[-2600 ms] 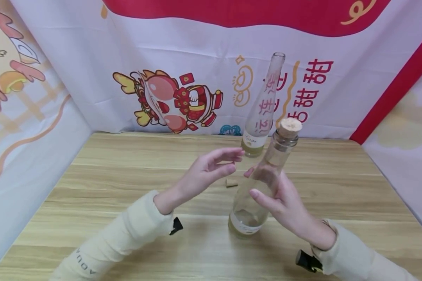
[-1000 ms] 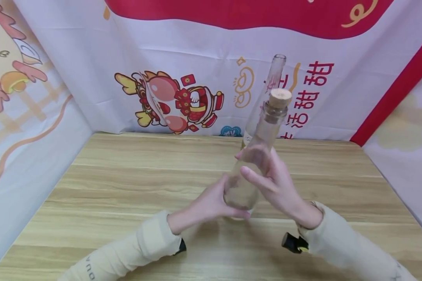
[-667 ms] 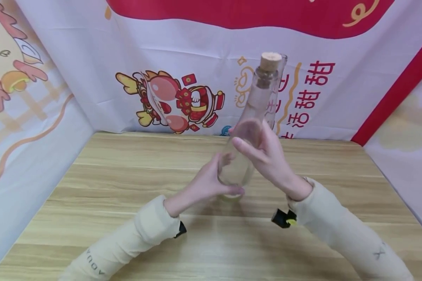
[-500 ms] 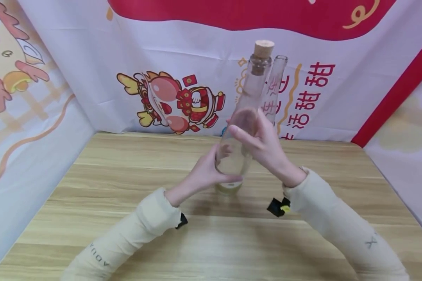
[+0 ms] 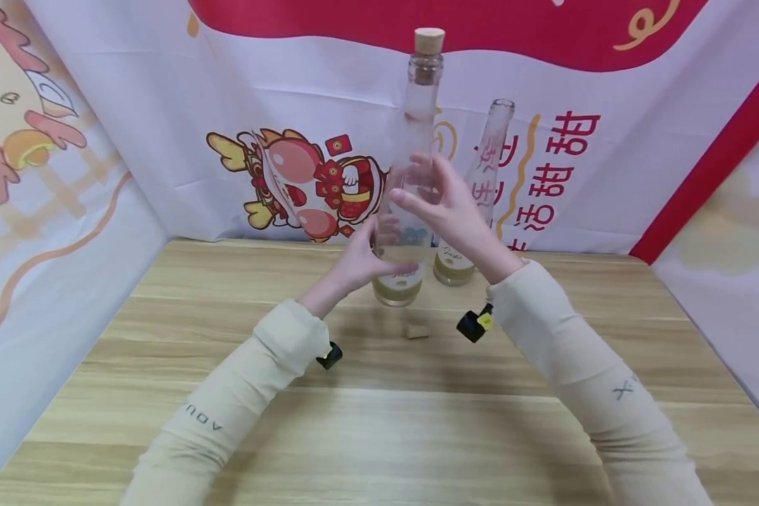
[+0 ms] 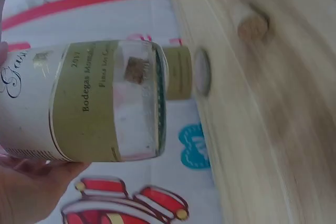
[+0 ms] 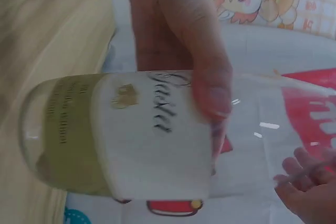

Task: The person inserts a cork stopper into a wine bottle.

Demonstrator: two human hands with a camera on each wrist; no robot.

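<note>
A clear glass bottle (image 5: 421, 119) with a cork (image 5: 429, 41) in its mouth stands nearly upright between the two hands. My left hand (image 5: 354, 261) grips its lower body, thumb across the label in front. Higher up, my right hand (image 5: 460, 216) holds the body, its thumb in front and its fingers showing through the glass behind. In the left wrist view, the base of the held bottle (image 6: 89, 100) is off the table. A second glass bottle (image 5: 454, 270), without a cork, stands just behind and to the right.
A loose small cork (image 5: 417, 331) lies on the wooden table (image 5: 379, 436), in front of the held bottle. A printed cloth (image 5: 329, 77) hangs behind the table's far edge. Cloth panels also stand at both sides.
My left hand, apart from the bottle at first, has come to grip its lower body. Both hands have carried the corked bottle away from me and leftward, bringing it more upright.
</note>
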